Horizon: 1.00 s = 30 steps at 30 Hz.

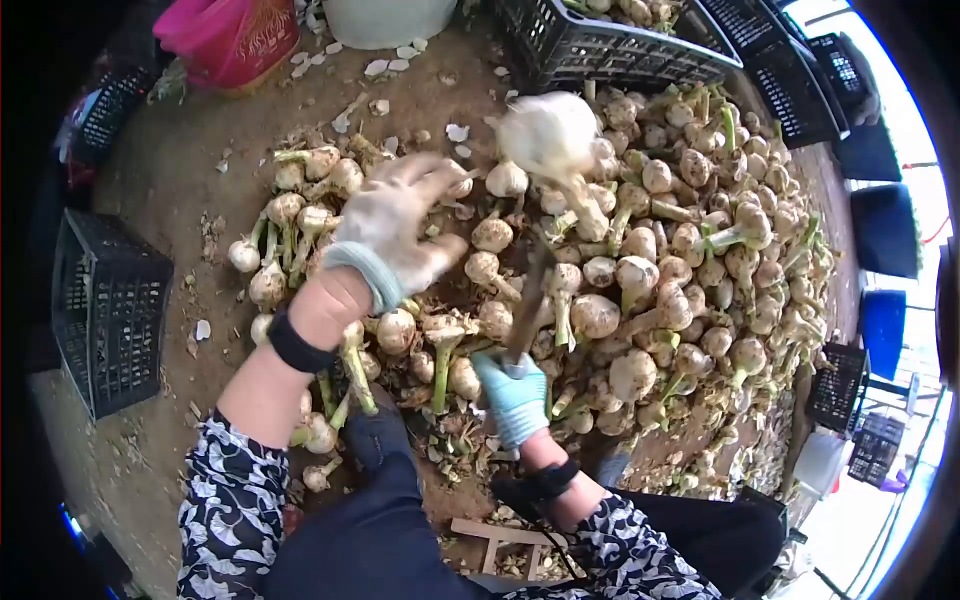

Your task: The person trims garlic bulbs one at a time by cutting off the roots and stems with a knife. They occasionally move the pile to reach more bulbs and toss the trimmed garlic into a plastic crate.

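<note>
My left hand (395, 220), in a pale glove with a grey-green cuff, is smeared by motion, its fingers spread over the bulbs with nothing visible in them. My right hand (513, 397), in a light green glove, is closed round the handle of a knife. The dark blade of the knife (531, 305) points up and away from me. Ahead of the blade, a large whitish bulb (548, 135) with a thick stem is blurred and looks airborne, apart from both hands. A smaller heap of stemmed bulbs (395, 330) lies under my left hand.
A big pile of soil-stained bulbs (690, 270) spreads to the right. A black crate (630, 55) with bulbs stands behind it; another black crate (115, 310) is at left. A pink bucket (235, 45) and white tub (390, 22) stand at the back. My shoe (378, 435) touches the near bulbs.
</note>
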Tool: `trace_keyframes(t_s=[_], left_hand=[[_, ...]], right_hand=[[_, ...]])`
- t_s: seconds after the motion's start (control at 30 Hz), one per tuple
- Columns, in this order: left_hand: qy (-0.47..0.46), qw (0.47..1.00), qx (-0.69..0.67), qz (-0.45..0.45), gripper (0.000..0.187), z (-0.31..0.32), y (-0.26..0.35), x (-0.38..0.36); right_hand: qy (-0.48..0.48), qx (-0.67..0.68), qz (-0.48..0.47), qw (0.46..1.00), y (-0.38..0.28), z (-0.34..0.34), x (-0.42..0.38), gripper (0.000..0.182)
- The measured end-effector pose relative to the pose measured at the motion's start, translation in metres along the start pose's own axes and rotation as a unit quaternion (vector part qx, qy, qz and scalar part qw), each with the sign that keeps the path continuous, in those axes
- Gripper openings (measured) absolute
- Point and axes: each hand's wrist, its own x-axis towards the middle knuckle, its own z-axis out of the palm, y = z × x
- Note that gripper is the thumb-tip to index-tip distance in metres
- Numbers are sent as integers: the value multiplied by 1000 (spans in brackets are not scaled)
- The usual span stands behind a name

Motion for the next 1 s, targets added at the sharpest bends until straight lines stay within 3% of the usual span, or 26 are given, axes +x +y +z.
trace_keyframes(t_s=[0.07,0.1,0.13,0.2,0.27,0.3,0.33,0.37,0.43,0.47,0.5,0.53,0.57,0.6,0.63,0.67,0.73,0.77,0.8,0.87,0.93,0.97,1.0], left_hand=[[-267,940,-39,-207,59,-3,1,15],[-322,933,44,-156,57,5,9,17],[-286,946,134,-75,50,26,13,7],[-331,918,213,-54,40,80,6,-17],[-385,892,238,-20,31,90,3,-25],[-377,903,202,-42,24,93,-4,-28],[-441,885,113,-100,27,72,-5,-15],[-322,831,-251,-377,33,76,-13,-18],[-216,815,-442,-307,50,67,-24,-39],[-257,786,-474,-301,57,36,-12,-31],[-255,775,-506,-280,56,25,-9,-37],[-254,762,-537,-258,56,18,-6,-45],[-255,808,-494,-194,54,14,1,-48],[-255,847,-448,-130,53,12,9,-54],[-128,857,-488,-108,53,48,2,-84],[-127,856,-489,-110,53,44,4,-84],[-223,804,-538,-117,52,33,8,-75],[-156,812,-557,-79,48,40,10,-80],[-156,812,-558,-78,48,41,13,-79],[-43,831,-509,-220,47,40,22,-75],[-112,805,-510,-280,45,21,26,-77],[-58,839,-491,-227,45,21,27,-77],[-39,816,-525,-237,44,20,30,-76]], right_hand=[[27,-15,35,999,-16,-12,-3,17],[27,-23,35,999,-11,-12,-2,17],[25,-32,35,999,-7,-11,-2,16],[-9,-28,5,1000,-7,0,-7,16],[-33,-52,-4,998,-13,3,-7,14],[-44,-48,-10,998,-20,1,-7,15],[-51,-43,-17,998,-26,-2,-4,15],[-49,-90,-59,993,-29,-8,2,16],[-51,-181,-147,971,-37,-16,8,17],[-68,-222,-187,954,-40,-17,10,18],[-67,-221,-188,955,-45,-16,12,18],[-81,-281,-249,923,-51,-13,11,18],[-94,-339,-307,884,-56,-11,9,18],[-94,-340,-306,885,-64,-9,6,18],[-110,-393,-316,857,-74,-9,2,17],[-127,-444,-326,825,-82,-8,-2,16],[-121,-467,-312,818,-91,-6,-5,16],[-131,-487,-315,804,-96,-6,-5,16],[-140,-506,-318,789,-98,-6,-5,16],[-164,-484,-334,792,-93,-6,-7,13],[-142,-500,-358,776,-94,-4,-11,12],[-137,-491,-376,774,-94,-4,-11,12],[-139,-493,-376,772,-96,-4,-12,12]])
